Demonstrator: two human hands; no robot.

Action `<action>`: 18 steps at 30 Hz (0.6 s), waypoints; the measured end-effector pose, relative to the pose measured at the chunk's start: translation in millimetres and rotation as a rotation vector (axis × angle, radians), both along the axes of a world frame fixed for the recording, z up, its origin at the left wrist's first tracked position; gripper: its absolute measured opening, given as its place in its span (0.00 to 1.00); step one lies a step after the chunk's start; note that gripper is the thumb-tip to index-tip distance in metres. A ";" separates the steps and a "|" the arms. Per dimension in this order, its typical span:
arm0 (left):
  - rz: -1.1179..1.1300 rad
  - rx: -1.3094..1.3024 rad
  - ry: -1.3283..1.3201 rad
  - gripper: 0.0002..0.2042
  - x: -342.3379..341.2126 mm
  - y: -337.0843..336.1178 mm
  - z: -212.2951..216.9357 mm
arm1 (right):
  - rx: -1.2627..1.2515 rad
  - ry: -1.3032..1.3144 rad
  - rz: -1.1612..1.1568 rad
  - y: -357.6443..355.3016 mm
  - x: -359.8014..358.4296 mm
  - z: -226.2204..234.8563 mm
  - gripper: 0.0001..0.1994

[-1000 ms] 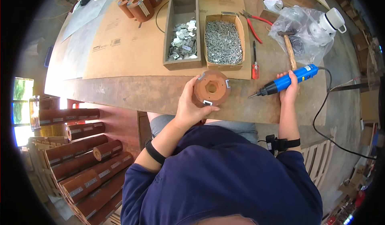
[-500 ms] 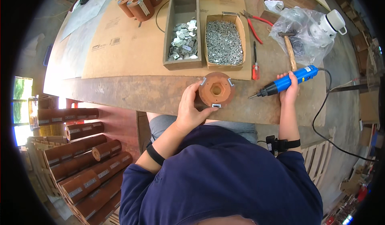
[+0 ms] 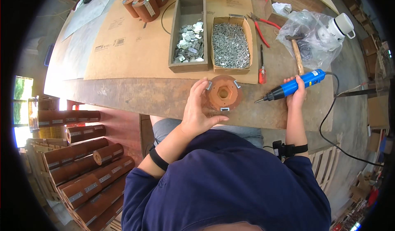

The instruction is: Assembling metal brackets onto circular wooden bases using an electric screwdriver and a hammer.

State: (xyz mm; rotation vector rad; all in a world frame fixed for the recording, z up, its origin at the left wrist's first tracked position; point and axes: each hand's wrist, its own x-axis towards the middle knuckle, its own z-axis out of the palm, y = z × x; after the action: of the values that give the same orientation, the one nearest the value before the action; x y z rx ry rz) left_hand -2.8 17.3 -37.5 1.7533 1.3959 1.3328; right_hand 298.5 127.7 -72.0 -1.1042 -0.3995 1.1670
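Observation:
A reddish-brown cylinder [image 3: 216, 102] stands upright near the front edge of the table, its hexagonal recess and central hole facing up. Grey metal strips sit at several places around its rim, one of them [image 3: 224, 109] on the side toward me. My left hand [image 3: 196, 111] is open at the cylinder's left side, thumb and fingers spread; whether the fingers touch it I cannot tell. To the right, my right hand [image 3: 297, 94] grips a blue corded electric screwdriver [image 3: 309, 79]. Its bit points left toward the cylinder, just above the tabletop and apart from it.
Beyond the cylinder stand a wooden box [image 3: 189, 68] of small metal plates and a cardboard box [image 3: 232, 70] of screws. Red-handled pliers [image 3: 262, 35], a screwdriver [image 3: 262, 72], a hammer [image 3: 297, 56] and a plastic bag [image 3: 312, 29] lie rightward. More brown cylinders [image 3: 146, 9] stand at the back; others [image 3: 88, 185] are stacked lower left.
My left hand has loosened from the cylinder, its thumb moving off the near rim strip. My right hand and the electric screwdriver have hardly moved.

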 end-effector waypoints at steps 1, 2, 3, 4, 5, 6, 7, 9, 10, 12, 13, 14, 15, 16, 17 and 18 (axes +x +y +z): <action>-0.036 0.070 0.084 0.42 -0.2 3.3 11.1 | 0.001 0.006 -0.002 0.0 -0.5 1.2 0.13; -0.072 0.143 0.167 0.42 -0.3 7.0 22.3 | 0.004 0.012 -0.006 0.1 -0.7 2.8 0.13; -0.076 0.149 0.166 0.42 -0.7 11.3 33.9 | 0.010 0.010 -0.011 1.0 -0.7 3.2 0.13; -0.127 0.178 0.350 0.41 0.5 17.8 44.6 | 0.002 0.006 0.008 1.3 2.1 2.4 0.13; -0.177 0.212 0.534 0.40 1.8 22.3 50.2 | -0.004 0.001 0.024 0.5 4.9 1.5 0.13; -0.187 0.230 0.529 0.40 2.7 23.8 52.3 | 0.010 -0.004 0.009 0.3 4.7 0.5 0.13; -0.208 0.186 0.533 0.40 4.4 27.3 53.0 | -0.034 -0.028 0.054 1.3 4.1 -1.5 0.13; -0.235 0.119 0.586 0.36 6.7 29.6 56.8 | -0.107 -0.116 0.166 -0.1 0.5 -4.5 0.14; -0.261 0.155 0.575 0.36 7.0 30.2 59.5 | -0.136 -0.182 0.230 -5.2 -3.0 -4.2 0.15; -0.221 0.072 0.669 0.34 9.6 26.3 64.3 | -0.193 -0.354 0.363 -13.8 -16.3 1.9 0.20; -0.238 0.092 0.664 0.34 12.7 22.9 66.3 | -0.139 -0.525 0.389 -16.5 -26.5 10.1 0.22; -0.163 0.074 0.668 0.34 15.9 20.3 68.0 | -0.088 -0.695 0.415 -18.7 -33.5 20.5 0.25; -0.085 0.055 0.674 0.33 16.5 18.0 69.0 | -0.084 -0.697 0.395 -17.7 -38.5 27.8 0.25; -0.096 0.069 0.674 0.33 18.1 15.5 67.3 | -0.153 -0.866 0.420 -15.5 -41.9 34.5 0.27; -0.017 0.056 0.698 0.34 20.6 13.0 63.7 | -0.226 -1.032 0.445 -14.4 -42.5 38.7 0.29; 0.073 0.041 0.722 0.34 22.2 9.9 62.2 | -0.219 -1.033 0.440 -12.8 -42.4 41.5 0.29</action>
State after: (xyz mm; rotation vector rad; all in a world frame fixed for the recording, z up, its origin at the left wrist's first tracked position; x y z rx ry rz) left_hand 19.5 27.2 24.7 2.3599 1.8119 0.7731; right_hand 256.2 114.9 -30.6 -1.8362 -1.3873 0.9332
